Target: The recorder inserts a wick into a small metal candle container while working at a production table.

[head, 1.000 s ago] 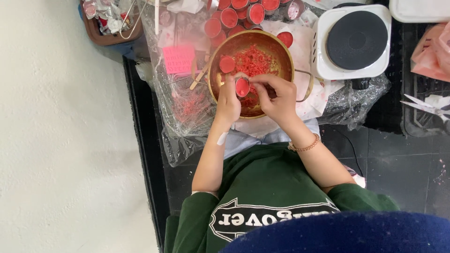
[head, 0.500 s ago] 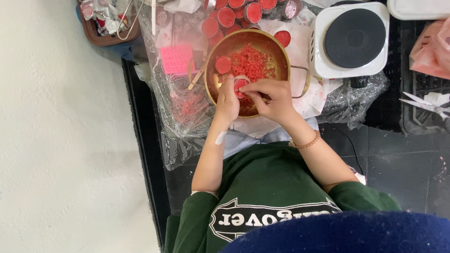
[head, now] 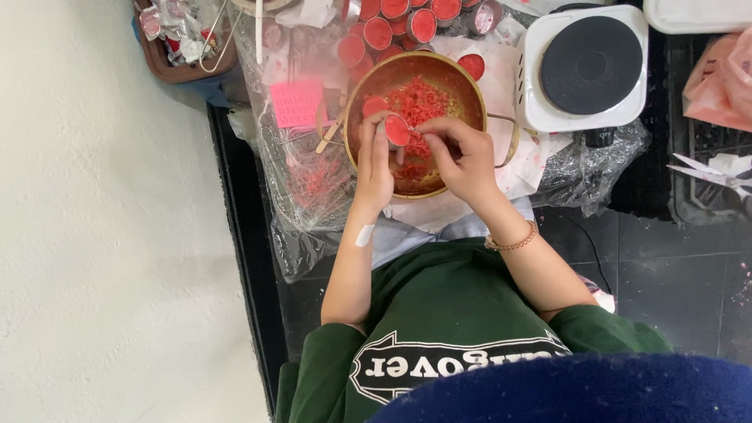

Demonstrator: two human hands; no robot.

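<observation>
While the left hand (head: 374, 160) pinches a small red wax cup (head: 397, 130) by its rim over the brass pot (head: 470, 102), the right hand (head: 464, 157) works at the cup's edge with thumb and forefinger drawn together; what those fingers grip, if anything, I cannot tell. Red wax shavings (head: 419, 102) and one loose disc (head: 374, 105) lie in the pot. To do this well, I judge, keep the cup low over the pot's middle so crumbs drop inside, and hold the thin cup gently so it keeps its shape. More filled cups (head: 376, 33) sit beyond, a hotplate (head: 586, 66) to the right
</observation>
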